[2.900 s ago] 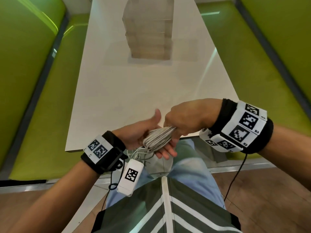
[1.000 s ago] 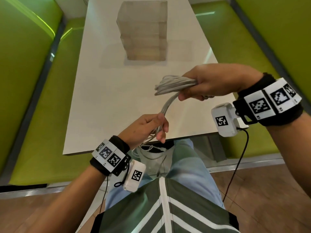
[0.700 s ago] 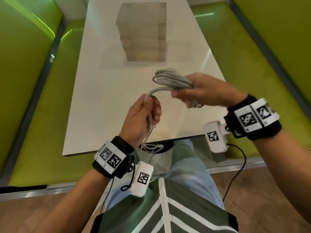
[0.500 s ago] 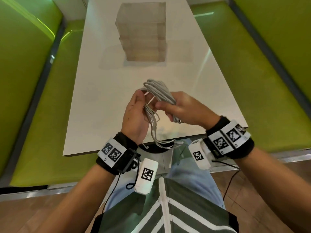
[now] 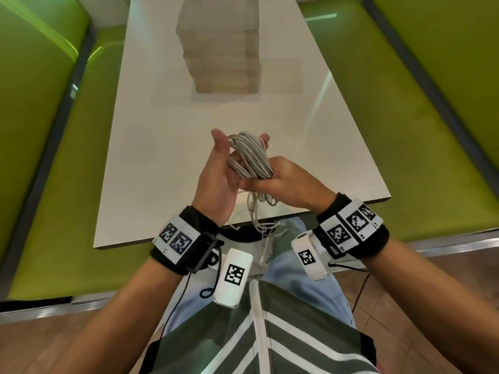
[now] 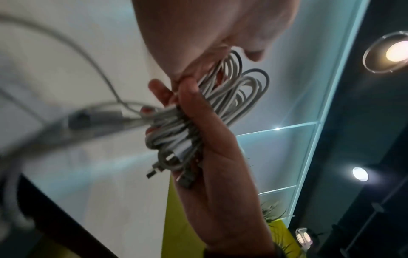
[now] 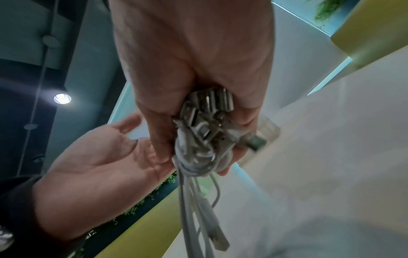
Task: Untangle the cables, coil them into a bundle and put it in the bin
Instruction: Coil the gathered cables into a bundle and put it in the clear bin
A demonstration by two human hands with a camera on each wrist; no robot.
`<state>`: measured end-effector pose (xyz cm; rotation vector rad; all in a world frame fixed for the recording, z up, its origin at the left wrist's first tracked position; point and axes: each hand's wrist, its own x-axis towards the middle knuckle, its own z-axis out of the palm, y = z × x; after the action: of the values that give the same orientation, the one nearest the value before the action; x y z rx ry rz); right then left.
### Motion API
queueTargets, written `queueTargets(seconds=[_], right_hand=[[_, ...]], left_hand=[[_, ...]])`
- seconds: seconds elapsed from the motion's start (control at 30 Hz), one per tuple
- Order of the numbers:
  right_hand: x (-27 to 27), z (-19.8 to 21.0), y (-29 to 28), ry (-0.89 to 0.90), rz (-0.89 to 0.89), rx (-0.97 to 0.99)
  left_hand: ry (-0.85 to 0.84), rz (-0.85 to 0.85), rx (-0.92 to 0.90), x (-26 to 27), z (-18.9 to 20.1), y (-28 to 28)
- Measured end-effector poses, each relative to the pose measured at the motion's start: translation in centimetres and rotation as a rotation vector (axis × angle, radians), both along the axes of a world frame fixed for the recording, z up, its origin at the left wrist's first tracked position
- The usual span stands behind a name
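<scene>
Head view: the right hand (image 5: pixel 280 179) is closed in a fist round the lower part of the cable bundle (image 5: pixel 249 155), a coil of pale grey cables whose loops stand up above its knuckles. The left hand (image 5: pixel 218 182) is just beside it, fingers straight and spread, palm turned toward the coil, with the loops lying against its fingers; the thumb sticks up free on the far side from the right hand. Loose cable tails (image 5: pixel 259 211) hang down below the right fist, past the near edge of the white table (image 5: pixel 162 163). Beyond both hands, well apart from them, a clear bin (image 5: pixel 218 44) stands on the table. In the left wrist view the right hand's fingers (image 6: pixel 194 104) wrap the bundle's middle, with metal plugs (image 6: pixel 167 164) poking out beneath them. In the right wrist view the plugs cluster at the bottom of the fist, and the left palm lies flat and open beside it, touching the right hand's edge. Green benches (image 5: pixel 405 103) run along either side of the table.
</scene>
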<state>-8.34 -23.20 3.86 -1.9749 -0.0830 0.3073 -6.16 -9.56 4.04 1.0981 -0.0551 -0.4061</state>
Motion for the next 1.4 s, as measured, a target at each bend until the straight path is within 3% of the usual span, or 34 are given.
queueTargets(seconds=[0.1,0.23,0.37,0.53,0.9,1.27,1.4], right_hand=[[-0.2,0.2,0.6,0.027,0.061,0.03],[-0.2,0.0,1.6,0.037,0.146,-0.02],[-0.2,-0.1,1.8,0.042,0.205,-0.044],[-1.0,0.3,1.4,0.14,0.35,0.288],[-0.7,-0.4,3.1,0.084,0.243,0.278],[-0.8,0.0,3.7,0.103,0.153,0.245],[-0.4,0.5,2.9,0.046,0.075,0.307]], left_hand=[[-0.076,0.009,0.051,0.2,0.1,0.2],[-0.07,0.108,0.146,0.7,0.3,0.0],[-0.065,0.094,0.134,0.3,0.5,0.0],[0.002,0.013,0.017,0.4,1.6,0.5],[-0.062,-0.072,0.061,0.9,2.1,1.1],[-0.132,-0.037,0.107,1.4,1.9,1.6],[-0.217,-0.158,0.197,1.6,0.1,3.2]])
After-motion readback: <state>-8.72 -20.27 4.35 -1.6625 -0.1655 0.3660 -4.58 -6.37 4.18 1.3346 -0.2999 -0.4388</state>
